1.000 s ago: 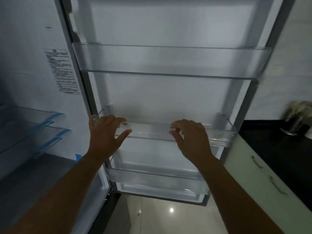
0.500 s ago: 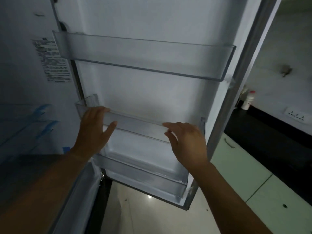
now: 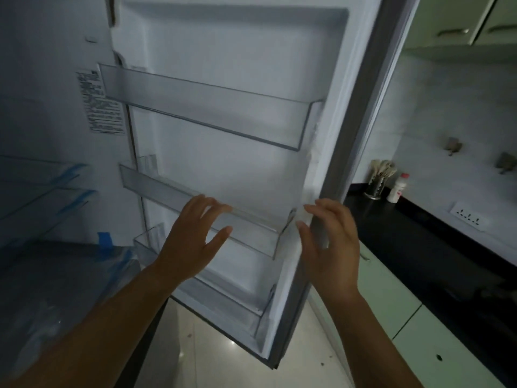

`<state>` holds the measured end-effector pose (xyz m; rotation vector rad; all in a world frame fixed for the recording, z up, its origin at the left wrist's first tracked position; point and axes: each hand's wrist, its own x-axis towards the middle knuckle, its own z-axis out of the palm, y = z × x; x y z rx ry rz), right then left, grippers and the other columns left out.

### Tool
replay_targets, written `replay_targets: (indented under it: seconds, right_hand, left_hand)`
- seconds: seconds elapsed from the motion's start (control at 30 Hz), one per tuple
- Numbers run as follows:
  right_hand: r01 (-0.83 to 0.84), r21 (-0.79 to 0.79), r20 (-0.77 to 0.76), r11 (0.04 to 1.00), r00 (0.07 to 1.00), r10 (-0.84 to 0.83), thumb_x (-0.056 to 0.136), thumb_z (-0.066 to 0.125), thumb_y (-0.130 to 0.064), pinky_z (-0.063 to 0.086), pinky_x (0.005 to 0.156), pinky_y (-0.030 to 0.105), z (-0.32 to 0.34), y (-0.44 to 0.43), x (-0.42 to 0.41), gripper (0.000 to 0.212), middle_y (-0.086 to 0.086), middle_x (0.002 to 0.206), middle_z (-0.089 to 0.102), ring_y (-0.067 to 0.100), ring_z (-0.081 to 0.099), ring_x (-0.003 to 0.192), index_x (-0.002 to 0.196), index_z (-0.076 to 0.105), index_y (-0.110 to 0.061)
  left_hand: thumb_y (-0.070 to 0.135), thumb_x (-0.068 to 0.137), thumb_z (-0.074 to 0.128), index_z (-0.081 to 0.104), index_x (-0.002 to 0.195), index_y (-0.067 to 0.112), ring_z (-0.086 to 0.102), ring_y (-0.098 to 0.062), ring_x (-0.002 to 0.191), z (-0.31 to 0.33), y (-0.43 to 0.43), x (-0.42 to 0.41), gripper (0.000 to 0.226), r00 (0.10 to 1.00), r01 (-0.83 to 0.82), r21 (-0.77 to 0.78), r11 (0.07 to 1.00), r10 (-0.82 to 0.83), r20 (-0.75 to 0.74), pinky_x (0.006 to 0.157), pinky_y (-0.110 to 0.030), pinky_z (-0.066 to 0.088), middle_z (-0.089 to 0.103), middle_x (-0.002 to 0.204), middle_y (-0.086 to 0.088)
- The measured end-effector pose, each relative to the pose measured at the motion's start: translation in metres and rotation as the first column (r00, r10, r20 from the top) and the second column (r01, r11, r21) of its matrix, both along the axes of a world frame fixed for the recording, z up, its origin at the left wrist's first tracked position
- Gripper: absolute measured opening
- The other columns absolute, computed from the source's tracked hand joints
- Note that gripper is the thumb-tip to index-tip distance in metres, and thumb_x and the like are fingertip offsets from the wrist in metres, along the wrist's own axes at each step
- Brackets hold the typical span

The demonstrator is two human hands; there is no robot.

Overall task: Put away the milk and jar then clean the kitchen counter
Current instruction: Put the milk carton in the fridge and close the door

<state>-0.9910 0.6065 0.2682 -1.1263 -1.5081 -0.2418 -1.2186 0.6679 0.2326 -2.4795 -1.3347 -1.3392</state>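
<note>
Clear door shelf [image 3: 156, 187] behind left hand [image 3: 193, 242], fingers spread, right hand [image 3: 331, 247] loose-fingered at fridge door [image 3: 251, 65] edge, contact unclear, milk [image 3: 397, 189] upright on black counter [image 3: 419, 228], label blurred

— Where's the milk bottle [image 3: 397, 188]?
— Upright at the back of the black kitchen counter [image 3: 419, 233], near the wall [image 3: 436, 130] (white, red cap, reddish label low down).
— And the counter?
— Dark, glossy, running along that wall.

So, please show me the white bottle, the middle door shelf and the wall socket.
white bottle [image 3: 396, 191], head view, on its body.
middle door shelf [image 3: 156, 186], head view, on its clear front wall.
wall socket [image 3: 470, 219], head view, on its faceplate.
</note>
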Motion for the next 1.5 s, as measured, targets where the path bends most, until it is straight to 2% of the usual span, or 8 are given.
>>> replay_targets:
  seconds: [0.07, 0.27, 0.43, 0.63, 0.83, 1.0, 1.27, 1.5]
  right_hand:
    - [0.038, -0.060, -0.084, 0.997, 0.996, -0.043, 0.082, 0.069, -0.016, 0.038, 0.104, 0.032, -0.001, -0.001, 0.018, 0.039, 0.009, 0.127, 0.048, 0.016, 0.045, 0.120, 0.118, 0.059, -0.008]
    - [-0.015, -0.253, -0.187, 0.967, 0.982, -0.033, 0.087, 0.061, -0.032, 0.027, 0.113, 0.033, -0.006, 0.007, 0.034, 0.070, -0.001, 0.152, 0.020, 0.010, 0.023, 0.137, 0.145, 0.025, -0.015]
    - [0.069, -0.308, -0.035, 0.949, 0.996, -0.084, 0.090, 0.052, -0.039, 0.019, 0.115, 0.046, -0.014, 0.003, 0.019, 0.074, 0.008, 0.156, 0.010, 0.023, 0.011, 0.143, 0.146, 0.014, -0.008]
    - [0.045, -0.111, -0.037, 0.993, 0.998, -0.049, 0.083, 0.069, -0.022, -0.008, 0.110, 0.013, -0.019, -0.039, -0.016, 0.076, 0.021, 0.147, 0.023, 0.017, 0.010, 0.135, 0.140, 0.025, 0.003]
    - [-0.262, -0.045, -0.044, 0.964, 0.965, 0.260, 0.086, 0.063, -0.026, 0.019, 0.114, 0.027, -0.037, -0.080, -0.041, 0.063, 0.018, 0.148, 0.029, 0.018, 0.020, 0.138, 0.138, 0.036, -0.005]
    - [-0.412, 0.011, -0.159, 0.911, 0.899, 0.409, 0.085, 0.067, -0.016, 0.045, 0.099, 0.046, -0.040, -0.089, -0.078, 0.063, 0.015, 0.142, 0.039, 0.025, 0.038, 0.132, 0.137, 0.033, -0.007]
    - [-0.600, 0.023, -0.140, 0.800, 0.790, 0.597, 0.083, 0.067, -0.011, 0.046, 0.098, 0.048, -0.044, -0.112, -0.176, 0.067, 0.018, 0.142, 0.040, 0.028, 0.039, 0.132, 0.138, 0.029, -0.008]
    - [-0.577, 0.030, -0.164, 0.816, 0.803, 0.573, 0.082, 0.066, -0.008, 0.048, 0.094, 0.051, -0.047, -0.126, -0.238, 0.069, 0.019, 0.141, 0.038, 0.029, 0.039, 0.131, 0.139, 0.026, -0.013]
  left_hand:
    - [0.065, 0.089, 0.027, 0.053, 0.125, 0.018, 0.024, -0.015, 0.135, -0.003, -0.006, 0.005, 0.064, 0.996, -0.008, -0.015, 1.000, 0.009, 0.091, 0.109, -0.027, 0.016, 0.047, 0.132, -0.002]
    - [0.073, 0.083, 0.028, 0.049, 0.129, 0.012, 0.022, -0.017, 0.137, -0.003, -0.025, 0.015, 0.079, 0.986, -0.064, -0.074, 0.995, 0.075, 0.147, 0.111, -0.033, 0.017, 0.041, 0.142, -0.009]
    - [0.074, 0.083, 0.022, 0.046, 0.134, 0.009, 0.030, -0.022, 0.135, 0.007, -0.050, 0.007, 0.087, 0.984, -0.144, -0.098, 0.985, 0.153, 0.091, 0.112, -0.036, 0.018, 0.041, 0.143, -0.010]
    - [0.065, 0.087, 0.030, 0.052, 0.129, 0.004, 0.041, -0.014, 0.120, 0.007, -0.103, -0.003, 0.077, 0.973, -0.223, -0.056, 0.973, 0.226, 0.050, 0.105, -0.022, 0.023, 0.047, 0.129, 0.000]
    - [0.050, 0.086, 0.038, 0.056, 0.124, 0.010, 0.052, -0.027, 0.113, 0.009, -0.173, -0.042, 0.058, 0.882, -0.470, -0.061, 0.880, 0.470, -0.028, 0.097, -0.030, 0.034, 0.058, 0.122, -0.011]
    - [0.043, 0.091, 0.043, 0.055, 0.123, 0.009, 0.051, -0.034, 0.109, 0.019, -0.246, -0.092, 0.048, 0.715, -0.699, 0.017, 0.715, 0.699, -0.020, 0.093, -0.039, 0.039, 0.058, 0.121, -0.016]
    - [0.028, 0.090, 0.055, 0.047, 0.131, 0.012, 0.039, -0.030, 0.126, 0.037, -0.298, -0.172, 0.045, 0.481, -0.874, 0.102, 0.475, 0.876, 0.047, 0.100, -0.034, 0.028, 0.046, 0.138, -0.014]
    - [0.034, 0.089, 0.055, 0.034, 0.142, 0.019, 0.030, -0.035, 0.135, 0.038, -0.281, -0.242, 0.059, 0.508, -0.860, 0.075, 0.505, 0.861, 0.029, 0.105, -0.049, 0.032, 0.029, 0.151, -0.013]
